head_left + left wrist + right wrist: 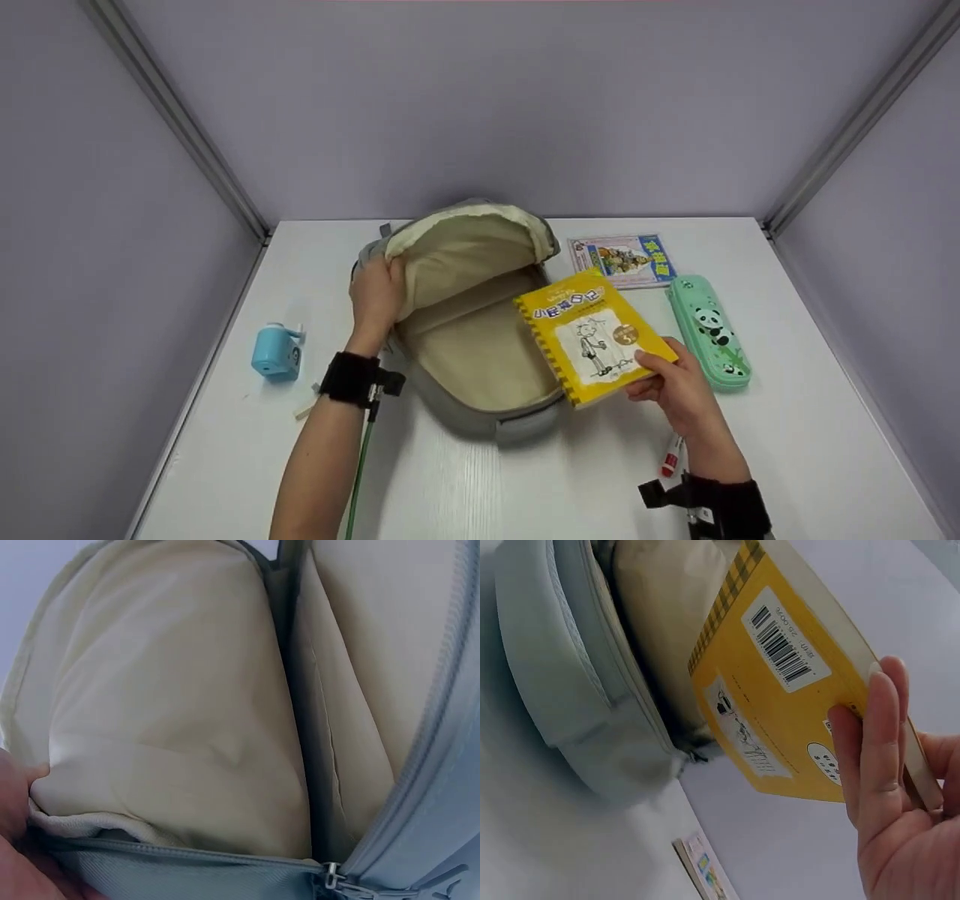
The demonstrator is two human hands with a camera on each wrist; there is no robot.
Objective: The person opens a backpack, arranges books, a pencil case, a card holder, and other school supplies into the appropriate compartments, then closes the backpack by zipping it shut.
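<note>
our right hand (681, 386) holds the yellow 小屁孩日记 book (589, 337), our left hand (377, 294) grips the backpack (480, 360); white table (465, 495), grey walls (480, 112).

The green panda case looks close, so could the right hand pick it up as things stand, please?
Probably not without letting go first: the right hand is near and nothing lies on the green panda case, but the fingers hold the yellow book.

I count one backpack (529, 427); two books, a yellow book (592, 337) and a pink-bordered book (624, 260); one pencil case (709, 330); one sharpener (275, 351); one marker (671, 459); at least one pale block (302, 412); two wrist straps (347, 381); one desk (814, 360).
</note>
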